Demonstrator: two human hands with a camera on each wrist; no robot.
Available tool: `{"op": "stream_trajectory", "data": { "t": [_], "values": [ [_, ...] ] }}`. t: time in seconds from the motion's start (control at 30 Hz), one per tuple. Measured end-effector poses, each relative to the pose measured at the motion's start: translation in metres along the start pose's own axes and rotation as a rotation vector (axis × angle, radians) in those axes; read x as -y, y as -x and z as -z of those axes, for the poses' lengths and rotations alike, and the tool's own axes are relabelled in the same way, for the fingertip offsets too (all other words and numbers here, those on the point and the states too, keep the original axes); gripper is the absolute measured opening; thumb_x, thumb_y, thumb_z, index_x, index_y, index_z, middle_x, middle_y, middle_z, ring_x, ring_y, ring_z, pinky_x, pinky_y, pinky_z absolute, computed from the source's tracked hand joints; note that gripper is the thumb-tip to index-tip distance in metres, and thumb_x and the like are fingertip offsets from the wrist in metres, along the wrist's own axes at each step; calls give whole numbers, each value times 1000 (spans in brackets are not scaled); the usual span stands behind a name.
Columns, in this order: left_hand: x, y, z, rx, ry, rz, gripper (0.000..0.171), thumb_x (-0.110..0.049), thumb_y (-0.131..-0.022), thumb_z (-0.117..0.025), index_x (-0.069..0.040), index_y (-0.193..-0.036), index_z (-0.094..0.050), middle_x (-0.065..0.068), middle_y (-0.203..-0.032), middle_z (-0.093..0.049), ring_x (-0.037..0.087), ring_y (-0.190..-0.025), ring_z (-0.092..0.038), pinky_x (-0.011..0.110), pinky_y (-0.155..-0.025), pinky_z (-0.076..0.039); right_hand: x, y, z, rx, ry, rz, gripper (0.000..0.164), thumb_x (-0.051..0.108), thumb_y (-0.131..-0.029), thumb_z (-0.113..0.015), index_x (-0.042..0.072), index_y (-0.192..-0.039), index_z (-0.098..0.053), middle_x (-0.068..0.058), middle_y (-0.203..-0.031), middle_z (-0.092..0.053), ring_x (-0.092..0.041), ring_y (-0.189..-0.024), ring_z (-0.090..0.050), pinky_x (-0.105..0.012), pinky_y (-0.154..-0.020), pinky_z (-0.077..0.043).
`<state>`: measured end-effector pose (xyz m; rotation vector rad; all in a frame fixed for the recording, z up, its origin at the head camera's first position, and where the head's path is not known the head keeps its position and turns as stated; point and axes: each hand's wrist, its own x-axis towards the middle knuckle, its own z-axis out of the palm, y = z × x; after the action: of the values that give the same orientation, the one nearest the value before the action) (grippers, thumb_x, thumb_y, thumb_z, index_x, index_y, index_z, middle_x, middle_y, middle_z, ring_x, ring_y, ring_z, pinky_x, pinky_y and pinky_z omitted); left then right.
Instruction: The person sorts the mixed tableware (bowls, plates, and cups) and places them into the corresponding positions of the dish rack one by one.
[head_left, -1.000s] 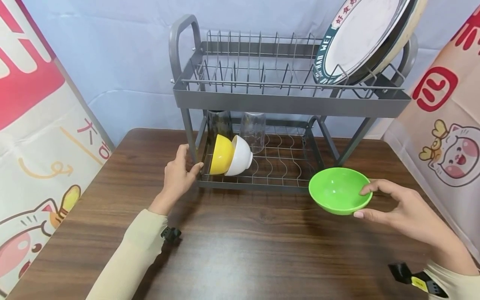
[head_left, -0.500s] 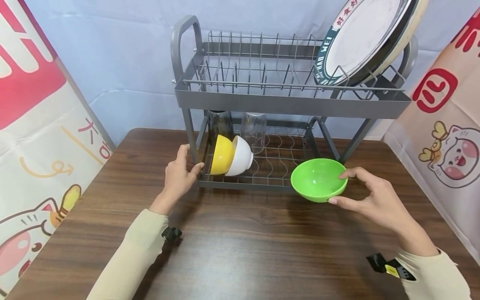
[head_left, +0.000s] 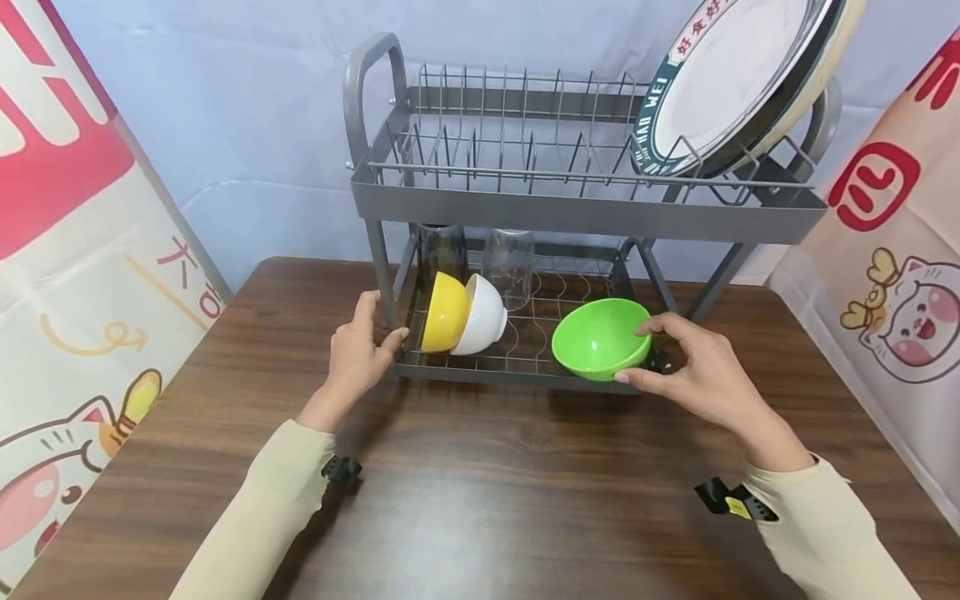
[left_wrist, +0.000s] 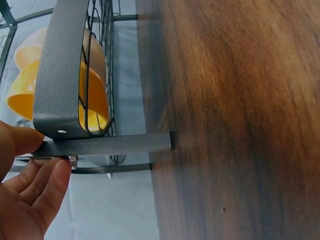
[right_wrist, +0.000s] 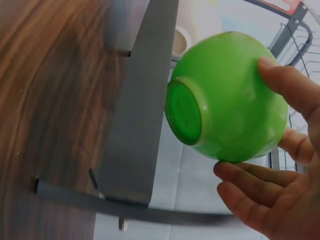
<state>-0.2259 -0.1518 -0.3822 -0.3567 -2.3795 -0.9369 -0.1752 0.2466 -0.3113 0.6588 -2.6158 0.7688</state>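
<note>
A green bowl is pinched at its right rim by my right hand, tilted with its opening up and toward me. It overlaps the front right of the lower rack shelf in the head view. In the right wrist view the underside and foot ring of the green bowl show beside the grey front bar. My left hand grips the left front leg of the grey dish rack, thumb on one side, fingers on the other. On the lower shelf, a yellow bowl and a white bowl lean nested on their sides.
A dark glass and a clear glass stand at the back of the lower shelf. Large plates lean at the right of the upper tier, whose front bar overhangs the lower shelf. The rack stands on a brown wooden table.
My right hand has carried the green bowl leftward and away from me, from the rack's right front corner to the lower shelf's front. The left hand has stayed at the rack leg.
</note>
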Motion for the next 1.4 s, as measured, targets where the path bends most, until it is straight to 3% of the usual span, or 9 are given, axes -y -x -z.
{"op": "stream_trajectory", "data": {
  "t": [0.1, 0.27, 0.47, 0.73, 0.93, 1.2, 1.4],
  "values": [
    [0, 1, 0, -4, 1, -2, 45, -10, -81, -73, -10, -116, -44, 11, -80, -64, 25, -62, -64, 49, -61, -44, 3, -8, -8, 17, 5, 27, 54, 24, -64, -87, 7, -107, -59, -10, -98, -64, -23, -80, -59, -41, -65, -48],
    [-1, 0, 1, -2, 3, -2, 45, -10, -81, -73, -10, -116, -44, 11, -80, -65, 26, -63, -64, 49, -62, -44, 8, -24, -20, 59, 23, 94, 54, 25, -66, -86, 6, -108, -57, -12, -102, -63, -27, -87, -59, -45, -70, -47],
    [-1, -2, 1, -3, -3, -2, 45, -11, -82, -72, -10, -116, -43, 10, -80, -65, 26, -63, -64, 49, -63, -43, 17, -44, -31, 93, 49, 137, 54, 25, -67, -85, 3, -108, -58, -12, -104, -62, -24, -85, -57, -42, -71, -47],
    [-1, -2, 1, -1, 4, -6, 45, -10, -81, -73, -9, -116, -44, 10, -80, -65, 25, -61, -64, 48, -61, -43, 26, -63, -39, 160, 82, 128, 52, 28, -68, -84, 5, -107, -58, -11, -100, -62, -25, -76, -54, -36, -63, -42],
    [-2, -4, -1, 1, -3, -9, 45, -11, -82, -72, -10, -116, -43, 10, -81, -66, 25, -58, -62, 47, -59, -43, 31, -73, -45, 195, 102, 120, 54, 26, -68, -84, 5, -110, -58, -16, -106, -59, -27, -81, -56, -39, -65, -45],
    [-2, -2, 1, 0, -9, 3, 45, -11, -82, -72, -10, -116, -44, 10, -79, -65, 25, -55, -60, 46, -56, -42, 40, -83, -55, 211, 237, 155, 55, 26, -69, -84, 4, -112, -58, -20, -115, -56, -33, -94, -58, -46, -72, -48],
    [-1, -1, -1, 6, -8, 16, 45, -11, -82, -72, -11, -116, -44, 10, -80, -65, 25, -57, -61, 46, -58, -43, 44, -84, -61, 160, 277, 274, 54, 24, -65, -86, 3, -106, -58, -20, -104, -58, -34, -85, -59, -45, -68, -49]
  ]
}}
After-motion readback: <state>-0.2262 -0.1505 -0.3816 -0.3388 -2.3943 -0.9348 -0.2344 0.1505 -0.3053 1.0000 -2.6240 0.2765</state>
